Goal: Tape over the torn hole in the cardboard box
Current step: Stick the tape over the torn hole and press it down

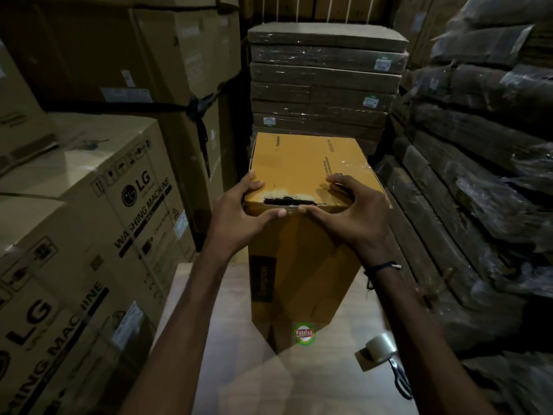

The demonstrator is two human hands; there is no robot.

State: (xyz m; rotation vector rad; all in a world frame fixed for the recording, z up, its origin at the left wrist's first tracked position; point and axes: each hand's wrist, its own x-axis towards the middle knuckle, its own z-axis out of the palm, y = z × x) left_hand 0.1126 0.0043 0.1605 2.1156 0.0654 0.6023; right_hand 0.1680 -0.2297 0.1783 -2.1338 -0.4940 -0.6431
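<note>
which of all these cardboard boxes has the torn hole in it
The tall yellow-orange Crompton box standing upright between both hands, with the torn hole at its near top edge. The LG washing machine boxes on the left show no tear.

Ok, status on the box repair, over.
Both hands, left and right, grip the box top edge. Torn hole untaped. Tape roll and scissors unused, lower right.

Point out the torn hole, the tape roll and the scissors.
torn hole (288,201): head view, dark slit at the box's near top edge.
tape roll (380,348): head view, outer face of the roll.
scissors (401,380): head view, black handle loop.
</note>
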